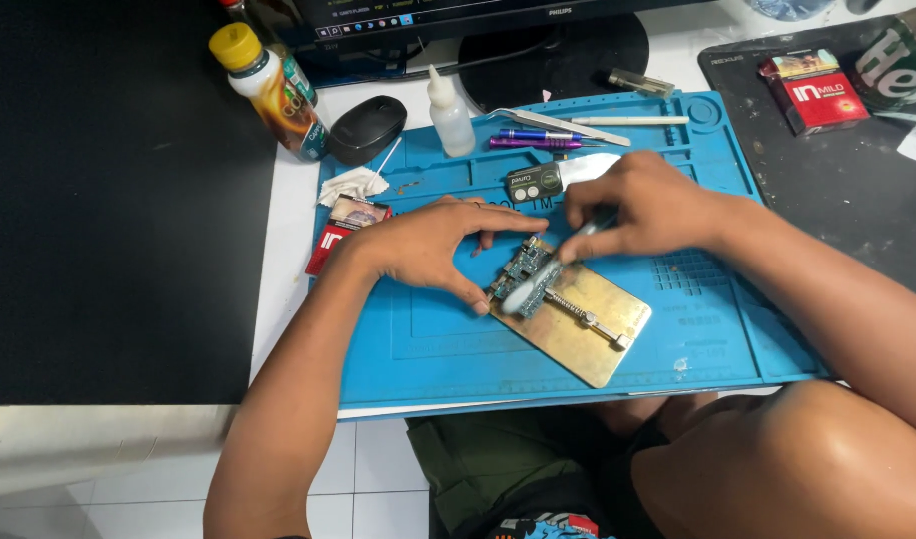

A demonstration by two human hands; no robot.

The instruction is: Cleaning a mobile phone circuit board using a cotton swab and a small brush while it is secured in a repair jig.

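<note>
We pin the circuit board on the brass holder plate atop the blue mat, left hand spread, fingertips steadying. Right hand pinches a white brush; hard scrubbing could dislodge components.

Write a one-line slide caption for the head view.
Left hand steadies a circuit board on a brass holder while right hand brushes it.
</note>
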